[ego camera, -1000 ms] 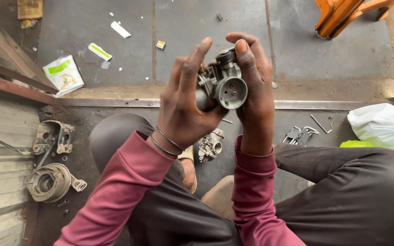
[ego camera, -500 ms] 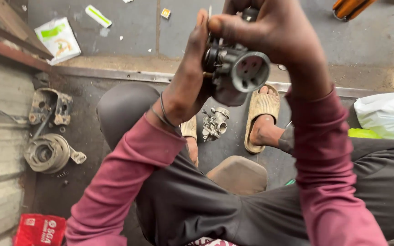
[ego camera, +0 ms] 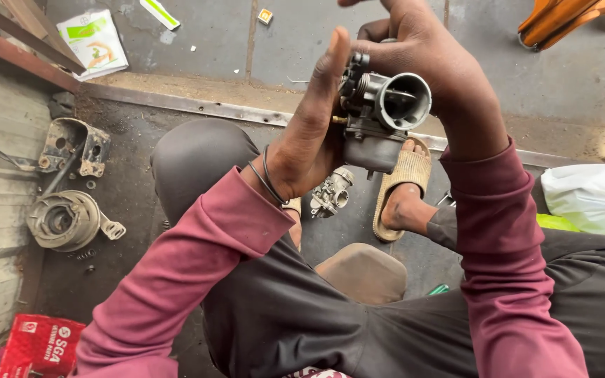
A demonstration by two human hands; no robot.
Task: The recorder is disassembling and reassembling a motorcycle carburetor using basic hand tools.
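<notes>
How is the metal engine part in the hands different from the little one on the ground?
The held carburetor is dark and raised between both hands; the small carburetor is pale silver and lies on the floor, untouched. The held one shows a wide round opening. Both are metal.

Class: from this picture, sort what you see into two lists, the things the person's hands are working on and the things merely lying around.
In hand:
carburettor
left hand
right hand

Lying about:
second carburettor on the floor
round metal housing
metal bracket
red box
white plastic bag

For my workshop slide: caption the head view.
Both hands, left and right, hold a dark grey metal carburetor above a greasy floor.
</notes>
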